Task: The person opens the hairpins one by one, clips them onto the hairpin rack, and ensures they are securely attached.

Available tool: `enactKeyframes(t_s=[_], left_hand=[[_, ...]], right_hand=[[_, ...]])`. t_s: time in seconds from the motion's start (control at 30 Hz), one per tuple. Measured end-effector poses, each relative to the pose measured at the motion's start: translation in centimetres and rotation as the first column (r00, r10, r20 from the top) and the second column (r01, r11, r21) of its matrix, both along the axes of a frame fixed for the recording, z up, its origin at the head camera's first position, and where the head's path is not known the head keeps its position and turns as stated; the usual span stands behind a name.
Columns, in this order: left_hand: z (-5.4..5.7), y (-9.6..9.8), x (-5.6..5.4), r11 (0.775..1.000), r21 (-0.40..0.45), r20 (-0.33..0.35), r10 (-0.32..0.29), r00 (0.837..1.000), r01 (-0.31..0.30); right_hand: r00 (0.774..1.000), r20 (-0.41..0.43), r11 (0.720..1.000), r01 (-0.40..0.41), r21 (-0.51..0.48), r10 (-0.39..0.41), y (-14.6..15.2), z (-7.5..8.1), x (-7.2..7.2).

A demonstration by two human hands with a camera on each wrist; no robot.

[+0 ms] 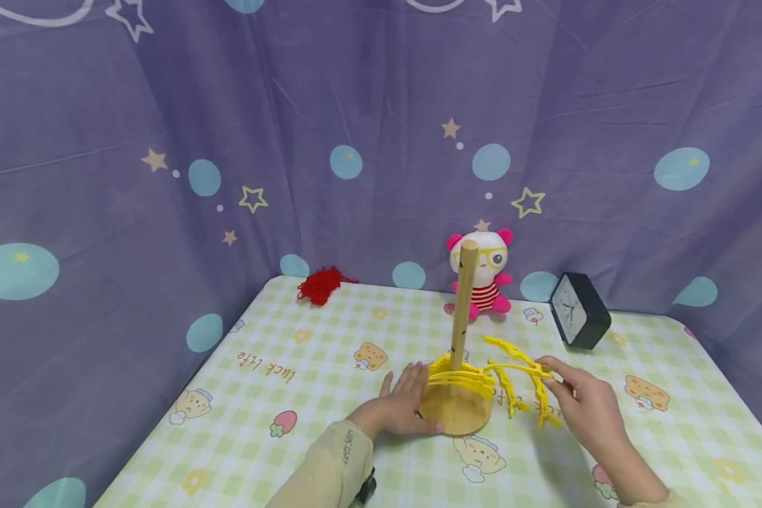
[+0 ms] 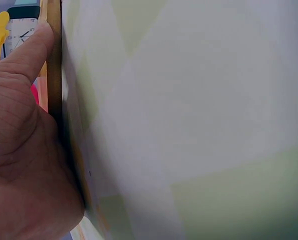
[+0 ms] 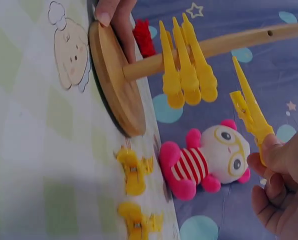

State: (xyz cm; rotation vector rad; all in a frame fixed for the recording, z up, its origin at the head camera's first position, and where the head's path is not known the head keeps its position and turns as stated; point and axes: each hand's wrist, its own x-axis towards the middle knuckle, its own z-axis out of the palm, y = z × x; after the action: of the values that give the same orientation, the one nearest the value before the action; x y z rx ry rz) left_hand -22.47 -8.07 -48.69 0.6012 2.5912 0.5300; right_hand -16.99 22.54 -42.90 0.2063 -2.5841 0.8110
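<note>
A round wooden base carries an upright wooden pole. My left hand rests at the left side of the base, fingers and thumb fairly straight, with the thumb against the front rim. Beside the pole, my right hand pinches one end of a long, tapering yellow plastic clip that has a small side lever. Three similar yellow pieces sit side by side across the lower pole. More yellow clips lie on the table between the base and my right hand; a metal spring shows on them.
Behind the pole sits a pink-and-white plush panda. A black square clock stands at the back right. Red tangled yarn lies at the back left. The checked tablecloth covers the table, and a purple curtain hangs behind it.
</note>
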Motion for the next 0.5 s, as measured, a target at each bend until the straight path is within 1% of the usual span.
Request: enactKeyframes(t_s=[0.13, 0.2, 0.3, 0.5], left_hand=[[-0.2, -0.1, -0.1, 1.0, 0.015, 0.002, 0.003, 1.0, -0.003], [0.0, 0.0, 0.0, 1.0, 0.014, 0.003, 0.002, 1.0, -0.002], [-0.1, 0.0, -0.1, 1.0, 0.004, -0.003, 0.001, 1.0, -0.001], [-1.3, -0.1, -0.6, 1.0, 0.019, -0.016, 0.002, 1.0, -0.002]], right_hand=[[0.998, -0.027, 0.998, -0.063, -0.002, 0.063, -1.1, 0.1, -0.5], [0.995, -0.037, 0.996, -0.091, 0.001, 0.091, -1.7, 0.2, -0.7], [0.991, -0.048, 0.992, -0.122, 0.013, 0.123, -2.4, 0.3, -1.0], [0.985, -0.03, 0.984, -0.171, 0.038, 0.173, -3.9, 0.3, -1.6]])
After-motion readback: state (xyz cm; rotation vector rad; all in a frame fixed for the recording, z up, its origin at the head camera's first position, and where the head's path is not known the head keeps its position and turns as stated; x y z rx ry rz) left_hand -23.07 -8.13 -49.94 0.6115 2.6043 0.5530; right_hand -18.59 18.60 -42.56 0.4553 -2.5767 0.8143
